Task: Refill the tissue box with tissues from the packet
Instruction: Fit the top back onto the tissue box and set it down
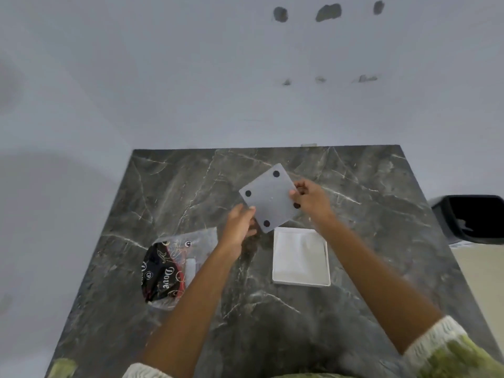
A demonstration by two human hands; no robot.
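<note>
Tissue box (pixel 301 257) sits open-side up on the dark marble table (pixel 174 186), white tissues showing inside, just below and nearer us than our right hand (pixel 311 199). We hold its grey base panel (pixel 271 197), w/ four black dots at the corners, lifted above the table and tilted. Left hand (pixel 240 225) pinches the panel's near-left edge, right hand pinches the right corner; fingers of both closed on it. Tissue packet (pixel 174 268), clear plastic w/ black-red "Dove" print, lies left of the box, beside our left forearm. Black bin (pixel 471 218) stands at far right, off the table.
</note>
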